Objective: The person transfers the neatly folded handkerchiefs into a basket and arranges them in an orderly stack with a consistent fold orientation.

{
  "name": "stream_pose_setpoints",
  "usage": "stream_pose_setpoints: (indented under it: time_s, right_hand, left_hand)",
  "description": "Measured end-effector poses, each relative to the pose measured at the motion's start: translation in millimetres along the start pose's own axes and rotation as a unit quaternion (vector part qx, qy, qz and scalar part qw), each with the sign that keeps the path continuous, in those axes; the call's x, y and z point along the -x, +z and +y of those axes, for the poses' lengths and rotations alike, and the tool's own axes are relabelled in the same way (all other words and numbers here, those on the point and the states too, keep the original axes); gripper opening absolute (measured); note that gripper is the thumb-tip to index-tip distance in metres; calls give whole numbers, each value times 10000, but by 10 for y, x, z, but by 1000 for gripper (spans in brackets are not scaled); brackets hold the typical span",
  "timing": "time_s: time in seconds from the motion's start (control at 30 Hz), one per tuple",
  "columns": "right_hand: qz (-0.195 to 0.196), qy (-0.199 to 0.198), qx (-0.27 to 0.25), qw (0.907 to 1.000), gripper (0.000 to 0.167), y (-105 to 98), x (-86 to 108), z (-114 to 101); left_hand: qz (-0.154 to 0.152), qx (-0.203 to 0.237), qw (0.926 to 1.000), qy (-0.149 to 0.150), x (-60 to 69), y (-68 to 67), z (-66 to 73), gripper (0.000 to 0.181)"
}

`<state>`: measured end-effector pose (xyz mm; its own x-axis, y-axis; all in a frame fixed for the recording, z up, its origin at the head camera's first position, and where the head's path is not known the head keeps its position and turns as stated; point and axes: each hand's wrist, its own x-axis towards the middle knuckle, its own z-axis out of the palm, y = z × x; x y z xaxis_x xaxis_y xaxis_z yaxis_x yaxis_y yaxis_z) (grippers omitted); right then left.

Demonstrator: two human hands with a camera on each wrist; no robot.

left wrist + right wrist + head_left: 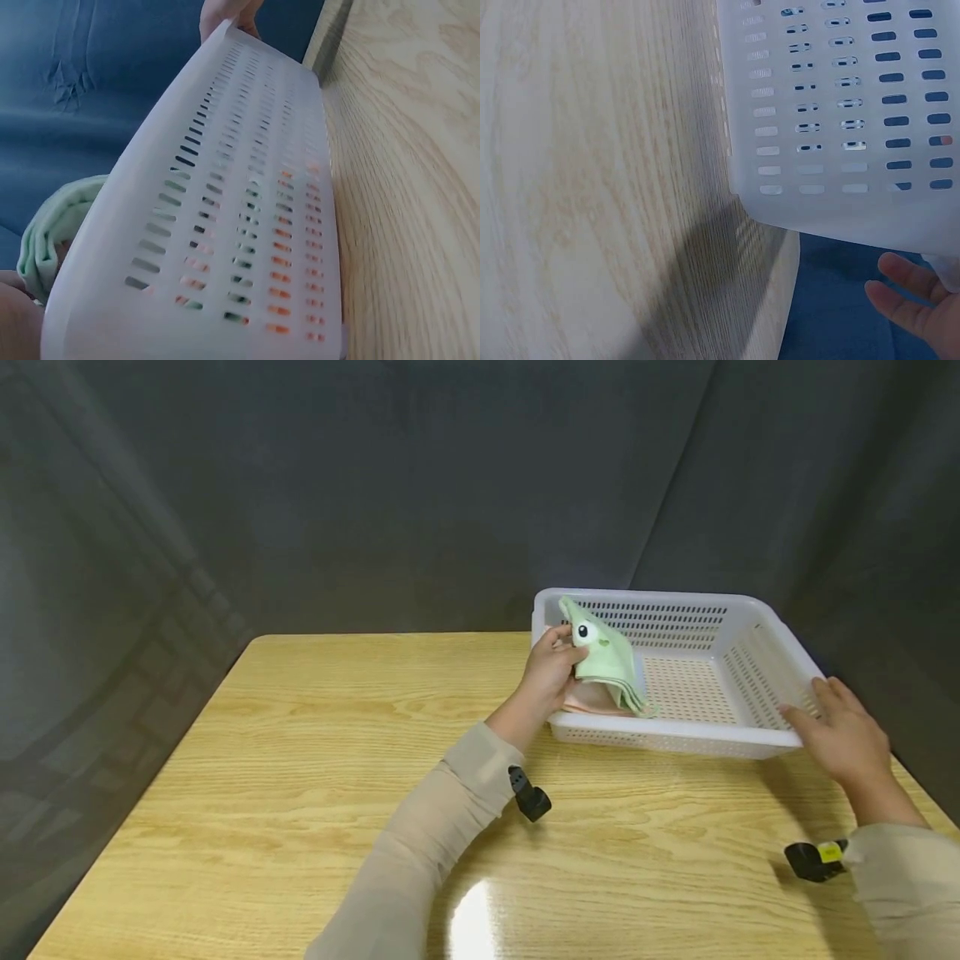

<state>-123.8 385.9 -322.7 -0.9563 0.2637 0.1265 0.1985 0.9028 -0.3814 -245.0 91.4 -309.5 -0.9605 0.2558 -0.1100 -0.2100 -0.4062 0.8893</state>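
In the head view, a white plastic basket (675, 727) with slotted walls sits at the back right of the table. My left hand (546, 672) holds a folded light-green towel (611, 660) with a cartoon eye on it, inside the basket's left end. Beneath that towel lies a pale pink cloth (596, 698), partly hidden. My right hand (847, 735) grips the basket's right front corner, thumb over the rim. The left wrist view shows the towel (60, 225) folded over near the rim, with orange and green patches behind the slots. Fingertips (904, 274) show beside the basket corner in the right wrist view.
The wooden table (300, 777) reaches to a dark curtain (375, 493) behind and at both sides. A black wrist camera (531, 795) hangs at the left sleeve, another black camera (813, 862) at the right. The basket stands near the table's right edge.
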Motion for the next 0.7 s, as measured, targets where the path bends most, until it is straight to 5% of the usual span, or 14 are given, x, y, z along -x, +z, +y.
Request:
stream_pose_setpoints:
  time_s: [0.1, 0.2, 0.3, 0.43, 0.7]
  right_hand:
    - [4, -13, 0, 10000, 66, -5, -1, 7]
    - [-28, -4, -1, 10000, 66, -13, 2, 14]
    - [-45, 30, -6, 10000, 66, -9, 2, 12]
    - [-30, 40, -24, 10000, 66, 5, -6, 9]
    - [-13, 19, 4, 10000, 66, 13, -6, 10]
  left_hand:
    - [158, -702, 9973, 120, 15, -19, 24, 37]
    - [200, -1717, 9846, 259, 33, -48, 45, 38]
    - [224, -3065, 9508, 396, 72, -99, 72, 41]
    - [195, -4303, 9007, 561, 133, -179, 121, 48]
    - [223, -5526, 8215, 1386, 167, -316, 144, 40]
